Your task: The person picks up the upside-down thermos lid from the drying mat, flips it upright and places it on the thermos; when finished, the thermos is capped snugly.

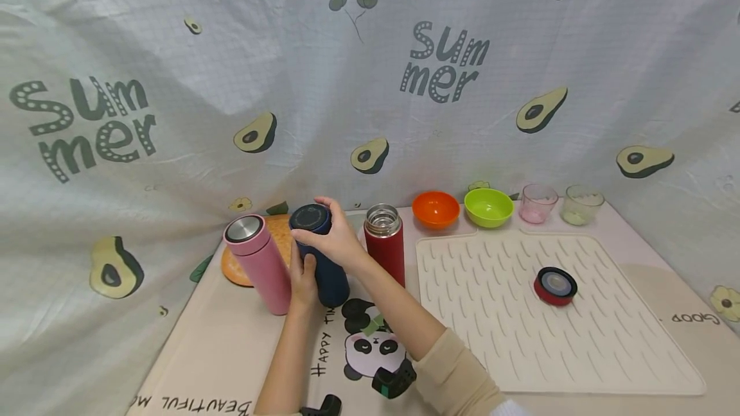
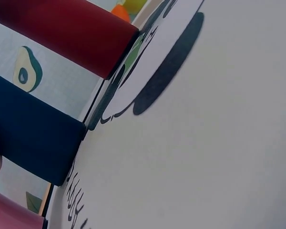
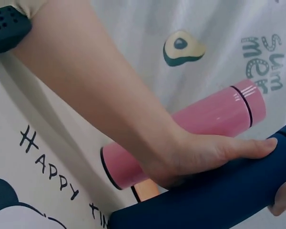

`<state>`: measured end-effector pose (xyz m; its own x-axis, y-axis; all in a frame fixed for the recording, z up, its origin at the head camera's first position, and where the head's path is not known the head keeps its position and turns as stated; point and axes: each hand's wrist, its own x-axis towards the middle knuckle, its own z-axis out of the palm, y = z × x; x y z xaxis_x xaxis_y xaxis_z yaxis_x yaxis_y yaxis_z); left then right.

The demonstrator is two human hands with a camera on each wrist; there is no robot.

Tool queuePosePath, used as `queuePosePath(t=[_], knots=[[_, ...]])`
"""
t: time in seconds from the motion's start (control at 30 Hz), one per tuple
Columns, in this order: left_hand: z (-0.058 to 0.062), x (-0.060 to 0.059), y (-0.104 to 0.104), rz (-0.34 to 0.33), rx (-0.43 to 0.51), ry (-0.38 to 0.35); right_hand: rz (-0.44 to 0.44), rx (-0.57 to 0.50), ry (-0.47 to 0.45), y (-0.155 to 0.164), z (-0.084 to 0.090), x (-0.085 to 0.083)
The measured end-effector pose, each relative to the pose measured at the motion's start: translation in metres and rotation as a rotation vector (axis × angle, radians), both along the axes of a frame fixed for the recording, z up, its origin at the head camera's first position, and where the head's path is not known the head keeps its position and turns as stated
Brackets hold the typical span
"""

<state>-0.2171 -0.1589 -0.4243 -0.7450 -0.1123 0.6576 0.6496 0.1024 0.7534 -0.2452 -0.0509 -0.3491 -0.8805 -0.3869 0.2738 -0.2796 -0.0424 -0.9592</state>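
A dark blue thermos (image 1: 332, 281) stands on the table with its round lid (image 1: 310, 216) on top. My left hand (image 1: 303, 280) grips the thermos around its body; in the right wrist view that hand's thumb lies along the blue wall. Up at the lid, my right hand (image 1: 334, 237) holds it between thumb and fingers. To the left is a pink thermos (image 1: 264, 268) with a steel-topped lid. On the right a red thermos (image 1: 386, 252) stands without a lid, its steel mouth showing. A red and black lid (image 1: 556, 286) lies on the white mat (image 1: 491, 320).
Behind the pink thermos lies a round orange-brown mat (image 1: 233, 268). An orange bowl (image 1: 436, 210), a green bowl (image 1: 489, 208), a pink glass (image 1: 538, 204) and a pale green glass (image 1: 581, 205) line the back edge, before a printed curtain (image 1: 324, 82).
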Motion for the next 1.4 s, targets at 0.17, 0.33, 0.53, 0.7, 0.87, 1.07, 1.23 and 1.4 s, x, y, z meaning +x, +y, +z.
queuePosePath(t=[0.17,0.33,0.53,0.7,0.87,1.07,1.23,1.4], knots=[[0.005,0.003,0.002,-0.019,0.018,0.017,0.037,-0.065,-0.034,0.000,0.001,-0.001],[-0.012,-0.010,-0.004,-0.015,0.005,0.039,0.040,-0.057,-0.045,0.000,0.000,-0.002],[-0.022,-0.015,-0.004,-0.008,0.011,0.025,0.024,-0.057,-0.041,0.001,-0.001,-0.004],[-0.022,-0.014,-0.003,-0.011,0.021,0.006,-0.010,-0.001,0.000,0.001,-0.001,-0.002],[-0.024,-0.017,-0.004,-0.015,0.049,0.011,0.126,-0.059,-0.036,0.009,0.003,-0.002],[-0.021,-0.017,-0.004,-0.012,0.017,0.021,0.010,0.025,0.036,0.006,0.002,-0.004],[-0.022,-0.018,-0.004,-0.017,0.036,0.018,0.068,-0.002,-0.017,0.008,0.003,-0.004],[-0.025,-0.017,-0.006,0.013,0.026,0.027,0.082,-0.059,-0.057,0.007,0.000,-0.007]])
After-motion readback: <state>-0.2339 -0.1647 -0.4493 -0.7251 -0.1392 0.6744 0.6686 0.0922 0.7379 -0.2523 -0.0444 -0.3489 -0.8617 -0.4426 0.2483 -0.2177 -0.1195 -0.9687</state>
